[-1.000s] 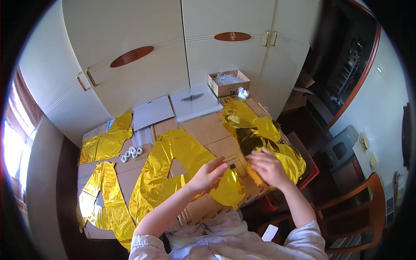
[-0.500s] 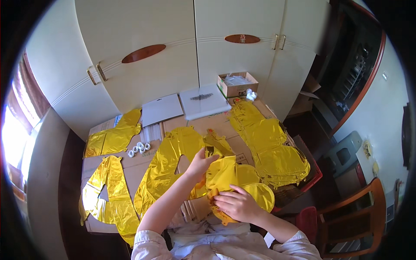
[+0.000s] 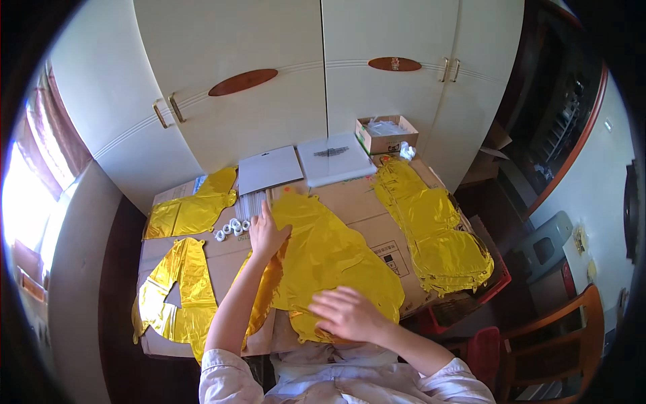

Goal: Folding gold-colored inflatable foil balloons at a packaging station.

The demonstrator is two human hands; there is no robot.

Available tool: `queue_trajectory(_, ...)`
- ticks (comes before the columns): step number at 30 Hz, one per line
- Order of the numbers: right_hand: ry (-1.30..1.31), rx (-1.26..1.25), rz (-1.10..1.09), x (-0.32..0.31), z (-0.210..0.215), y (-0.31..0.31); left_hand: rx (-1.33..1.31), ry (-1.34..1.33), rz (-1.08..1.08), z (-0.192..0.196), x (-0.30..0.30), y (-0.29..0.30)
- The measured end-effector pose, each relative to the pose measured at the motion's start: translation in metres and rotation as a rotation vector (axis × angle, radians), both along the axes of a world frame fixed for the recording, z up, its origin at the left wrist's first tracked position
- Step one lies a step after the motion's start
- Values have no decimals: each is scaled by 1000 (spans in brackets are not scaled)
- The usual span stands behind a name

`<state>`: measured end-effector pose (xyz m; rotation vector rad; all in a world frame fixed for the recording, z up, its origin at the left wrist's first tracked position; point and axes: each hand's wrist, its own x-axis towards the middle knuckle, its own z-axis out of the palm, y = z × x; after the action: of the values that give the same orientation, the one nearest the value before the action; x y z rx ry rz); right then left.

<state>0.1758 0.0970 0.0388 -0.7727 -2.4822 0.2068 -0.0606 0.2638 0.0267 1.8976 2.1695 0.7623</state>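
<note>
A flat gold foil balloon (image 3: 336, 249) lies spread over the cardboard in front of me. My left hand (image 3: 266, 237) rests at its left edge, index finger stretched out toward the far side; its other fingers are partly hidden. Under my left forearm shows a darker, orange-gold fold of foil (image 3: 268, 296). Over the near part of the balloon, my right hand (image 3: 353, 313) is open, its fingers extended and a little blurred. I cannot tell whether the right palm presses on the foil.
More flat gold balloons lie at the near left (image 3: 185, 276), far left (image 3: 195, 212) and right (image 3: 437, 229). Small white rolls (image 3: 232, 227), a grey-white sheet (image 3: 271, 170), a clear plastic pack (image 3: 336, 160) and an open carton (image 3: 387, 141) sit farther back. A wooden chair (image 3: 592, 330) stands at right.
The bunched, folded foil between my hands is now spread flat. My left hand has moved left, and my right hand no longer grips the crumpled near edge. The view has shifted slightly.
</note>
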Motion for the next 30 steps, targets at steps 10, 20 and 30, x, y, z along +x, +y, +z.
queue_trajectory(10, -33, -11, -354, 94, -22, 47, -67, 261, -593, -4, 17, -67)
queue_trajectory(20, 53, -25, -328, 84, -40, 81, -46, 351, -510, -12, 6, -53)
queue_trajectory(30, 20, -94, -290, 100, -41, 80, -65, 338, -493, -10, 14, -71)
